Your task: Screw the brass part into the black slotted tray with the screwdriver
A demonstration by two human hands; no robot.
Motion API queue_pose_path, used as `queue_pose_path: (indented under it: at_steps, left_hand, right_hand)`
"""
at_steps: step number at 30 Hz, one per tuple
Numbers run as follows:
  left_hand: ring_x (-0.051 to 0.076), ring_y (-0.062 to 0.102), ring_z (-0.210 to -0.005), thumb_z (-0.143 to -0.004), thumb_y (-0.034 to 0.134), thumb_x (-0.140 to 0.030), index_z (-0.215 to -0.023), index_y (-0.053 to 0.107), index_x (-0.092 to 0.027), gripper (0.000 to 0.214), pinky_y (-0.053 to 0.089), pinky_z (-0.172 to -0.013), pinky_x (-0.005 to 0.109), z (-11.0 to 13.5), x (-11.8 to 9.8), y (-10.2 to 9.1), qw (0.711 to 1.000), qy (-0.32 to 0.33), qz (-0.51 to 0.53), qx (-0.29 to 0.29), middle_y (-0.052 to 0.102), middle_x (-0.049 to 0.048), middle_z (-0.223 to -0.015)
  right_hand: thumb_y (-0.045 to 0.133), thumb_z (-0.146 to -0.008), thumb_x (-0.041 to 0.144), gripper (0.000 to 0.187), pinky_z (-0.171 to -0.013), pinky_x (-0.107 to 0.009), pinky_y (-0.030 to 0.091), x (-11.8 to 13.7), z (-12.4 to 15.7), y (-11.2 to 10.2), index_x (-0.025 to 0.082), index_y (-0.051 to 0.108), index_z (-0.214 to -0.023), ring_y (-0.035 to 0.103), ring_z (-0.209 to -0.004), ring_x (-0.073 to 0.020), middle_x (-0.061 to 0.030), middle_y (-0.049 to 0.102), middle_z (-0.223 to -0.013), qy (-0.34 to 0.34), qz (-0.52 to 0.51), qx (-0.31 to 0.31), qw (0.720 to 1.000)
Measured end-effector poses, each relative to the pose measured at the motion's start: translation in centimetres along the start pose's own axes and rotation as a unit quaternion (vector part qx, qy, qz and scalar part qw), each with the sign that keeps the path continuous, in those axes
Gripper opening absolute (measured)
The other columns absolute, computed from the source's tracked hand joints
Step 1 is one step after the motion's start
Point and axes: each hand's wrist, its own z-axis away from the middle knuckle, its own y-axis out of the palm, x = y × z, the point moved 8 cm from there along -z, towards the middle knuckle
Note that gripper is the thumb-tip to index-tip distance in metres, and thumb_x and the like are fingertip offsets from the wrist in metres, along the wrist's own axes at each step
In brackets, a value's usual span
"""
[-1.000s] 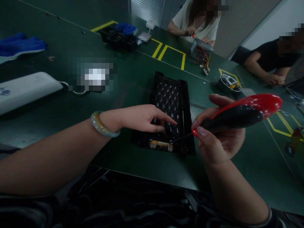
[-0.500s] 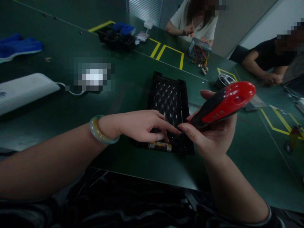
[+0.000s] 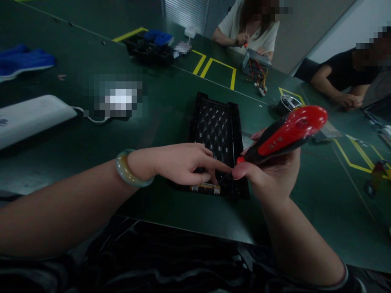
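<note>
A black perforated tray-like casing (image 3: 217,122) lies on the green table (image 3: 159,110), with a small yellow circuit board (image 3: 205,188) at its near end. My left hand (image 3: 183,162), a pale bangle on the wrist, rests on the casing's near end with the fingers pinched together beside the screwdriver tip. My right hand (image 3: 269,175) is closed round a red and black screwdriver (image 3: 287,132). Its thin shaft slants down toward the circuit board, and the tip sits by my left fingertips.
A white oblong device (image 3: 30,118) lies at the left, blue cloth (image 3: 24,61) behind it. A black tray (image 3: 149,49) stands far back. One person works on a metal box with wires (image 3: 255,65); another sits at the right. A round metal dish (image 3: 287,103) sits beyond the casing.
The screwdriver handle swung up and left toward the casing and turned in my right hand. My left fingers curled in and pinched near the tip at the circuit board.
</note>
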Motion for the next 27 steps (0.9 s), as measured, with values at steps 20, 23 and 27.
queue_pose_path:
  at_steps: [20,23,27]
  left_hand:
    - [0.017,0.073,-0.097,-0.088,0.058,-0.007,-0.150,0.048,-0.026,0.066,0.052,-0.088,0.026,0.0,0.3,0.1,1.000,-0.008,-0.002,0.012,0.080,0.0003,-0.105]
    - [0.017,0.073,-0.097,-0.088,0.058,-0.008,-0.149,0.050,-0.025,0.064,0.051,-0.090,0.027,0.0,0.3,0.1,1.000,-0.013,-0.015,0.010,0.079,0.0013,-0.107]
    - [0.018,0.072,-0.100,-0.090,0.057,-0.010,-0.148,0.051,-0.023,0.059,0.050,-0.095,0.029,0.1,0.4,0.3,1.000,-0.012,-0.020,0.009,0.079,0.0018,-0.109]
  right_hand:
    - [0.068,-0.086,0.033,0.033,-0.067,-0.035,0.054,0.9,-0.3,0.9,0.027,0.066,-0.118,0.064,-0.089,-0.0199,-0.0046,0.064,-0.128,-0.012,-0.060,0.059,0.996]
    - [0.075,-0.083,0.033,0.043,-0.061,-0.032,0.054,0.7,-0.2,1.1,0.030,0.064,-0.124,0.062,-0.083,-0.0171,-0.0034,0.063,-0.133,0.003,-0.029,0.070,0.997]
    - [0.082,-0.077,0.033,0.054,-0.058,-0.030,0.056,0.1,-0.1,0.9,0.034,0.062,-0.127,0.064,-0.078,-0.0155,-0.0026,0.059,-0.141,0.037,-0.031,0.060,0.997]
